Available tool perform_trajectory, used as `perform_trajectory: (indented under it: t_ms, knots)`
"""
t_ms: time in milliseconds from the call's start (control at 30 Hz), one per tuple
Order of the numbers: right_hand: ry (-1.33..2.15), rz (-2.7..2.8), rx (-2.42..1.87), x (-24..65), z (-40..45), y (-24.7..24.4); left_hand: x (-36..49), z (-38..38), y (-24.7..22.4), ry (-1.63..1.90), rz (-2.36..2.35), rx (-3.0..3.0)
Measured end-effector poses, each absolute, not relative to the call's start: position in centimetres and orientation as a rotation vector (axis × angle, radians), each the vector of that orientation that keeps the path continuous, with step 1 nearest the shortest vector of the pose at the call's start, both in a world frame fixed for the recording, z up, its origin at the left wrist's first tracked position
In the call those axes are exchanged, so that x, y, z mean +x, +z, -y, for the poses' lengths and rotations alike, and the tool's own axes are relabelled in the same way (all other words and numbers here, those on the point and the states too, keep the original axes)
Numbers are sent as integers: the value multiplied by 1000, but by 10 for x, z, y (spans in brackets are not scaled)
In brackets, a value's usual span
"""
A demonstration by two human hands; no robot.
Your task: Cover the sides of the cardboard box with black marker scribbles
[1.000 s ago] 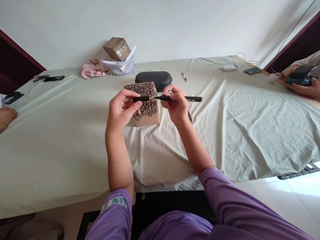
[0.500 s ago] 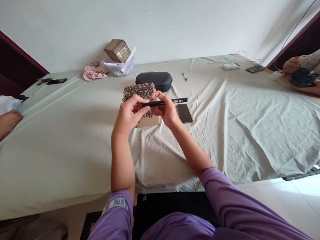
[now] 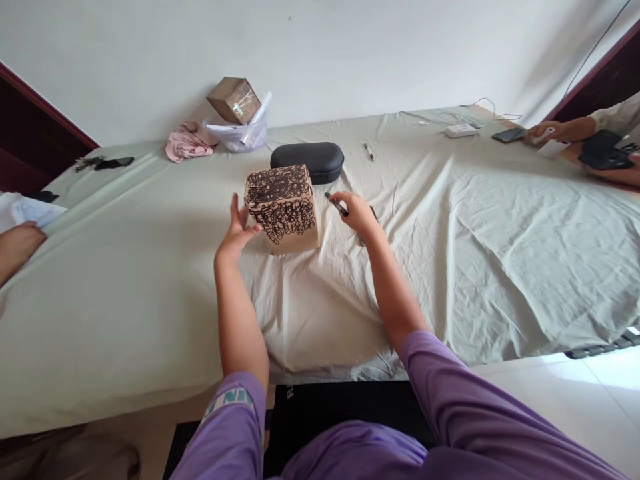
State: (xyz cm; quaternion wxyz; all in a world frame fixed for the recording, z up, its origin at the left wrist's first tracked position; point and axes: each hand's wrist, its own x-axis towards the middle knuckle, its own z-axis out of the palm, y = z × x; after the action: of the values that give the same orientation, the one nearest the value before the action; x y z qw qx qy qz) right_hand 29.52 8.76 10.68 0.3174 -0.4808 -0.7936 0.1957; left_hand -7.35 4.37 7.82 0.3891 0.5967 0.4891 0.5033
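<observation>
A cardboard box [image 3: 294,241] stands on the cloth in front of me, its top and front face scribbled over with black loops. At its left side is my left hand [image 3: 237,233], fingers spread and holding nothing; whether it touches the box I cannot tell. To the right of the box, my right hand [image 3: 354,212] grips a black marker pen [image 3: 337,203] just above the cloth. Behind the box lies a black oval hard case [image 3: 307,160]. A dark phone [image 3: 374,213] is mostly hidden under my right hand and wrist.
A thin pen [image 3: 369,152] lies beyond the case. At the back left are a pink cloth [image 3: 190,142] and a plastic tub [image 3: 243,138] bearing a brown box [image 3: 235,100]. A power strip [image 3: 461,131] and another phone [image 3: 509,135] lie back right. Other people's hands show at both sides.
My hands have moved apart. The left let go of the marker and went to the box's left side, while the right carried the marker down and right. The box's front now shows.
</observation>
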Motion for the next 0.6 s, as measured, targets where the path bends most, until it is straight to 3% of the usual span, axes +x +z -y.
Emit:
perform_trajectory:
  t_ms: [167,400,600]
  knots:
    - [591,2287,-1716,285,-88,76,-48,-65,39,1337,-1177,1474]
    - [474,1741,-2456,281,-90,74,-35,-78,23,1447,-1109,1503]
    - [691,1487,-2484,292,-96,81,-32,-77,22,1469,-1100,1470]
